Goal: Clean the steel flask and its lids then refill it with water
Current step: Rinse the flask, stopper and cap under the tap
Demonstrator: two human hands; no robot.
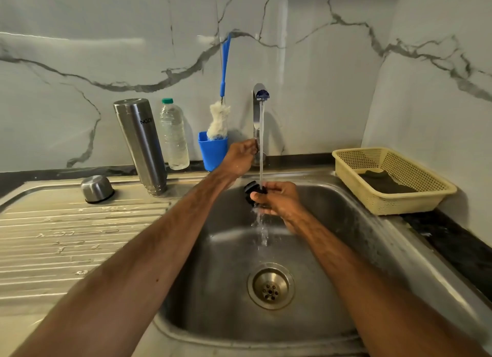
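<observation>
The right grip (279, 199) pinches the black lid (253, 190) between thumb and fingers. It holds the lid over the sink (229, 250), right under the water running from the tap (259, 111). The left grip (239, 157) curls round the tap's lower stem. The steel flask (141, 146) stands on the counter (53, 237) left of the sink, well apart from both grips. The steel cap (97, 189) lies near it, further left.

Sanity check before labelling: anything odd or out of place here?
Only the flask: it stands upside down on the drainboard, logo inverted, probably draining. Its lean may be lens distortion. Nothing spilled or damaged.
</observation>
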